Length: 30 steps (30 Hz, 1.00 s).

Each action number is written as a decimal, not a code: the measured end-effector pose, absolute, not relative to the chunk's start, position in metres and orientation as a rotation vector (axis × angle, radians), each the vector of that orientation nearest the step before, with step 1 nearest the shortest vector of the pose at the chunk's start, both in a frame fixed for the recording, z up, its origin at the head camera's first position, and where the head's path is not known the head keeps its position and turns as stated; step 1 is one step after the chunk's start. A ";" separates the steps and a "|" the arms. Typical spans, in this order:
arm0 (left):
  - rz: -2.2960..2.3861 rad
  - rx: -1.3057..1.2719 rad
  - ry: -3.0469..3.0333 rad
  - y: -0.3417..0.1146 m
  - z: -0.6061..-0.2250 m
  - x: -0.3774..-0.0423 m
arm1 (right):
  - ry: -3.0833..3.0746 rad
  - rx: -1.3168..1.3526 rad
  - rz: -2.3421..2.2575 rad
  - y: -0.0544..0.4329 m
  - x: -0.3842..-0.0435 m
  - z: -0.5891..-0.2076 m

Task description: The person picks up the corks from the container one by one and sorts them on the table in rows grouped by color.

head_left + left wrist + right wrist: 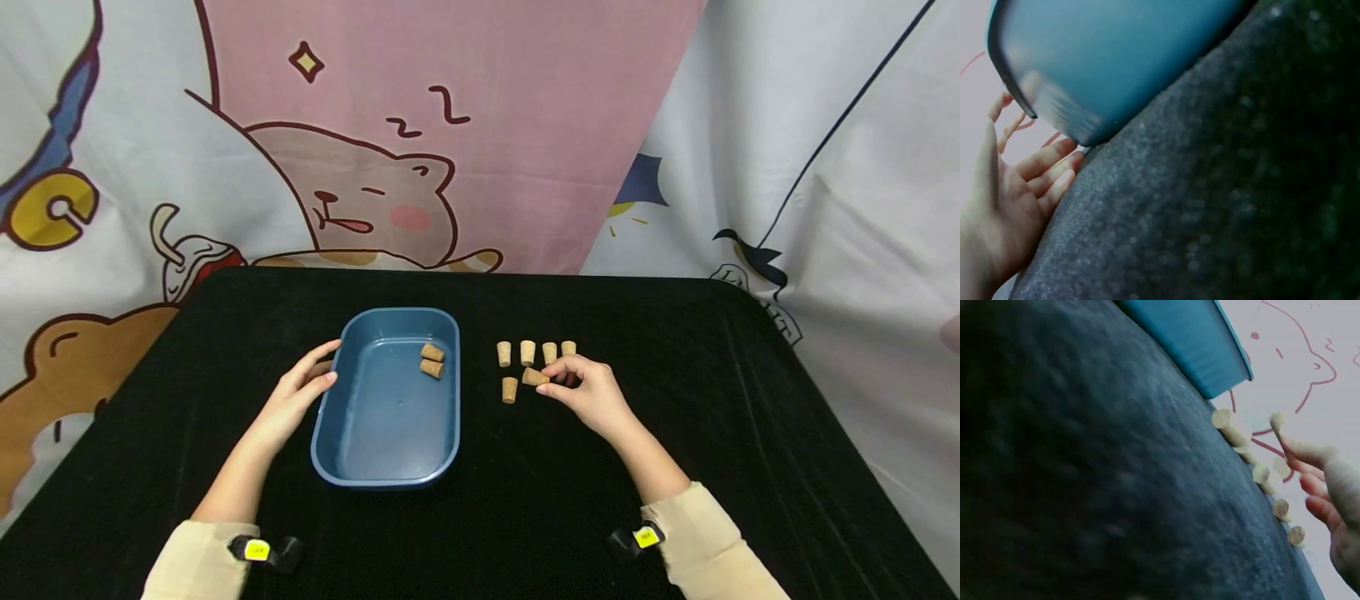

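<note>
My left hand (295, 394) rests against the left rim of a blue rectangular tray (386, 482), fingers and thumb spread. In the left wrist view, fingers (1049, 159) of that hand lie by the outer wall of the tray. Two corks (432, 360) lie inside the tray, near its right wall. My right hand (595, 397) pinches a tapered cork (534, 377) between thumb and fingers, right of the tray. In the right wrist view the pinched cork (1277, 420) is held above the other corks.
Several corks stand on the black cloth (480, 533): a back row with a cork (504, 354) at its left end, and one cork (509, 390) in front. Behind the table hangs a printed curtain (525, 167).
</note>
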<state>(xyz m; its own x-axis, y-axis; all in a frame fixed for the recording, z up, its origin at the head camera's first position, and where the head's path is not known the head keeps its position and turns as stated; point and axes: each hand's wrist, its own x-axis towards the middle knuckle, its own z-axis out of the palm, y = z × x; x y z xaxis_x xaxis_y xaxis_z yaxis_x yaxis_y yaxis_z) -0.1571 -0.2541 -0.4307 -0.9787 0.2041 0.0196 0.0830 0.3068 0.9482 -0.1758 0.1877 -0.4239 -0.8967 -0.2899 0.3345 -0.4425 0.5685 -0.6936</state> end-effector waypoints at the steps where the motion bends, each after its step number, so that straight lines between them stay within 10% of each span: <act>1: 1.770 0.271 2.452 -0.254 -0.431 -0.157 | -2.605 0.594 1.224 0.186 -0.174 -0.424; 30: 1.764 0.258 2.443 -0.253 -0.430 -0.157 | -2.615 0.543 1.053 0.168 -0.165 -0.444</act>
<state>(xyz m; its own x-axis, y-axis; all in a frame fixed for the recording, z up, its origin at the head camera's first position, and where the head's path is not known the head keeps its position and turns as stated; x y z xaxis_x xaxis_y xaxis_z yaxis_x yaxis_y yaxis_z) -0.1575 -0.2530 -0.4301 -0.9786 0.2057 0.0043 0.0688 0.3074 0.9491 -0.1649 0.1683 -0.4441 -0.8932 -0.2404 0.3800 -0.4366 0.6656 -0.6053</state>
